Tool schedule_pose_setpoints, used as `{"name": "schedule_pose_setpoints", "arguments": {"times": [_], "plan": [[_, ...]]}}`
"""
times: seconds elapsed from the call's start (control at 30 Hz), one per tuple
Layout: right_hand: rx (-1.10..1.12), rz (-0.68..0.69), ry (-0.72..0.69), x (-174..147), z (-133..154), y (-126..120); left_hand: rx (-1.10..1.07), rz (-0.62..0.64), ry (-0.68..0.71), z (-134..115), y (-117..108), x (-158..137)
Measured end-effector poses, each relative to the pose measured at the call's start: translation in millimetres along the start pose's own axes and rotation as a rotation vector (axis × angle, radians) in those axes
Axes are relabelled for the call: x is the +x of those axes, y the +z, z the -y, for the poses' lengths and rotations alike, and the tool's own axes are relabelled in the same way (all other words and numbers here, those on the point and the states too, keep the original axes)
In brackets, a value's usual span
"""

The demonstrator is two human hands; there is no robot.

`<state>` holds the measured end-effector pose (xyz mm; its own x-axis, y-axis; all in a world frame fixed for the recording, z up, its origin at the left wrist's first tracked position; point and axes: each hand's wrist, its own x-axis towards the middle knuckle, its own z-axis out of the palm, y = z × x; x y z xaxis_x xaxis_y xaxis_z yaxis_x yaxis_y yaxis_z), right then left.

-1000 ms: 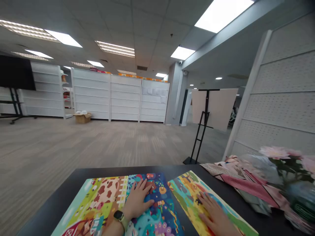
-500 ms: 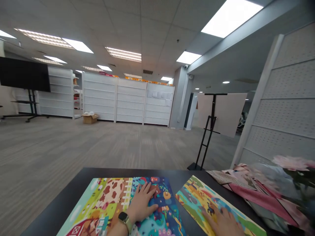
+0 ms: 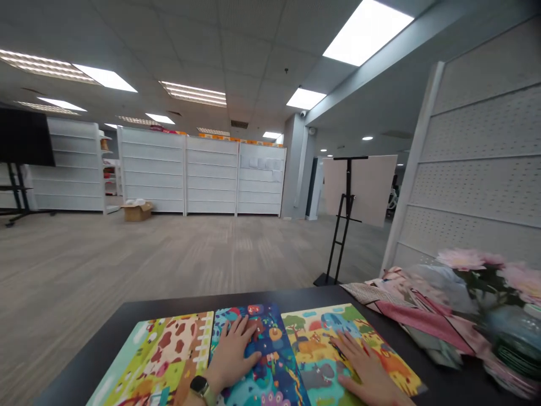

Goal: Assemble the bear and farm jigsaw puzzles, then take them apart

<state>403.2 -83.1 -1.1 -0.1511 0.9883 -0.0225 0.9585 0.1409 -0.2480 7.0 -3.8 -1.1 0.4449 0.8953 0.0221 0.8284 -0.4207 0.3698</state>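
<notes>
My left hand [image 3: 235, 351], with a watch [image 3: 199, 385] on its wrist, lies flat with spread fingers on a dark blue sea-animal picture sheet [image 3: 274, 361]. Left of that lies a farm picture sheet [image 3: 164, 349] with a brown-spotted cow. My right hand [image 3: 364, 363] rests palm down, fingers apart, on a savanna picture sheet [image 3: 315, 338] showing an elephant, a hippo and a lion. The savanna sheet's left edge meets the right edge of the sea sheet. Whether these are loose boards or joined pages, I cannot tell.
The black table [image 3: 105, 338] carries pink fabric [image 3: 418, 313], pink flowers [image 3: 465, 262] and a clear bottle [image 3: 518, 349] at the right. Beyond it stand a black easel [image 3: 344, 220], a perforated panel [image 3: 473, 175], white shelves [image 3: 211, 175], a cardboard box [image 3: 137, 211] and a screen [image 3: 25, 138].
My right hand has slid the savanna sheet left and turned it straighter, closing the gap to the sea sheet. My left hand stays on the sea sheet. The view has turned right.
</notes>
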Motion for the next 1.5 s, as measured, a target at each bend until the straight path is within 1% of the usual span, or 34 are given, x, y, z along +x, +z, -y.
{"name": "schedule_pose_setpoints", "arguments": {"times": [0.07,0.17,0.23,0.27,0.33,0.4,0.43,0.5,0.57,0.6,0.63,0.7,0.77,0.93,1.03,1.2,1.33,1.5], "plan": [[-0.004,-0.006,-0.002,-2.4,6.9,0.0,0.008,-0.010,-0.001,-0.5,0.0,-1.2],[-0.003,-0.042,0.016,-3.5,9.4,2.6,0.024,-0.028,-0.009,-1.5,-2.0,-2.0],[0.025,-0.092,0.024,-2.2,8.7,7.6,0.032,-0.035,-0.022,-5.7,-3.0,0.3],[0.056,-0.142,0.035,-1.1,7.2,10.5,0.035,-0.039,-0.030,-10.2,-2.7,2.5],[0.147,-0.294,0.074,1.0,-0.4,15.4,0.039,-0.041,-0.030,-25.5,0.9,8.3],[0.234,-0.461,0.151,1.4,-17.0,16.3,0.021,-0.032,0.010,-49.1,9.4,14.0],[0.257,-0.521,0.205,0.3,-29.0,14.9,0.001,-0.020,0.047,-62.8,15.1,16.0],[0.239,-0.565,0.348,-5.2,-58.2,8.9,-0.103,0.016,0.165,-89.8,27.9,17.6],[0.158,-0.534,0.493,-13.5,-87.9,1.1,-0.174,0.022,0.266,-110.5,39.1,15.8],[0.135,-0.523,0.538,-17.5,-100.3,-2.5,-0.188,0.029,0.288,-117.1,43.1,14.2],[0.113,-0.513,0.572,-20.5,-110.0,-5.6,-0.194,0.032,0.300,-121.2,45.6,12.5],[0.089,-0.495,0.606,-21.4,-120.2,-9.9,-0.193,0.050,0.304,-123.1,46.6,9.8],[0.069,-0.458,0.622,-13.9,-120.0,-12.3,-0.197,0.063,0.313,-120.3,44.4,8.6],[0.056,-0.350,0.671,21.8,-108.7,-15.6,-0.238,0.081,0.333,-112.6,40.6,9.3],[0.069,-0.318,0.703,33.5,-111.7,-18.2,-0.254,0.084,0.324,-109.9,40.4,10.3],[0.106,-0.293,0.703,33.1,-125.3,-22.4,-0.266,0.111,0.345,-107.3,37.5,9.7],[0.163,-0.332,0.665,31.6,-128.6,-22.7,-0.275,0.086,0.338,-107.8,35.6,7.2],[0.334,-0.391,0.582,28.0,-126.2,-24.0,-0.294,0.069,0.339,-108.5,36.0,6.7]]}}
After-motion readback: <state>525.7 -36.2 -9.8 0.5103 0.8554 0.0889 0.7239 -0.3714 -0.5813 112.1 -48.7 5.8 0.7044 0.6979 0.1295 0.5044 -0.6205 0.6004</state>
